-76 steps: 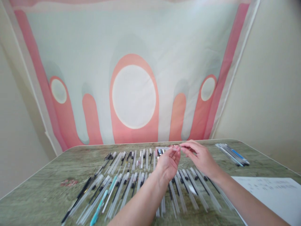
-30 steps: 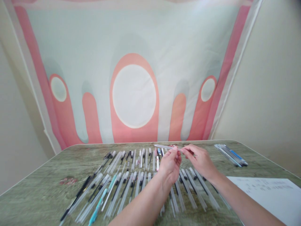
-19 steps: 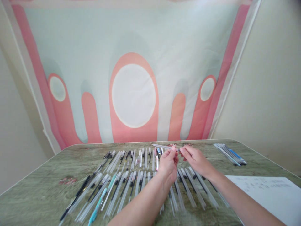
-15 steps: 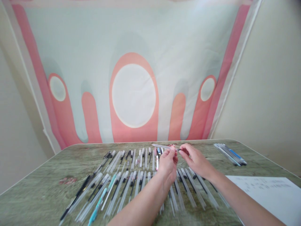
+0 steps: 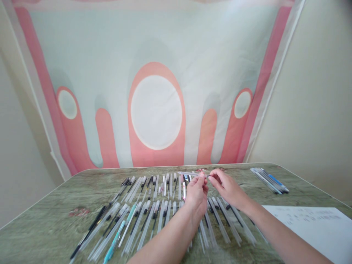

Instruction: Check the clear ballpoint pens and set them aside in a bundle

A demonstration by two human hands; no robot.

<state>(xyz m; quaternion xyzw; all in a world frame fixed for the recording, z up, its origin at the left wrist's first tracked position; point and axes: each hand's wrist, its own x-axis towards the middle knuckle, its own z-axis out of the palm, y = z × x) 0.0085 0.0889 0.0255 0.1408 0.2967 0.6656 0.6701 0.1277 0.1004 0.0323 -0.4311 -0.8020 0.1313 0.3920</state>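
Note:
A clear pen barrel (image 5: 188, 173) lies almost level in the air above the far rows, its tapered end towards the left. My left hand (image 5: 197, 194) is closed around it near its right end. Just to the right, the fingertips of my right hand (image 5: 227, 187) pinch a thin dark pen piece (image 5: 209, 176) at the barrel's end. Whether this is a refill or a plug is too small to tell. Beneath both hands lie rows of pen parts: clear barrels (image 5: 220, 223), black-ended refills and caps. My forearms hide part of the near row.
A teal pen (image 5: 114, 242) and black pens (image 5: 90, 229) lie at the near left of the wood-patterned table (image 5: 41, 223). At the far right rests a bundle of pens (image 5: 269, 180), one of them blue. A printed white sheet (image 5: 310, 227) is at the near right.
Both hands stay in nearly the same place. My right fingertips have shifted slightly left, and less of the dark piece shows between them and the barrel.

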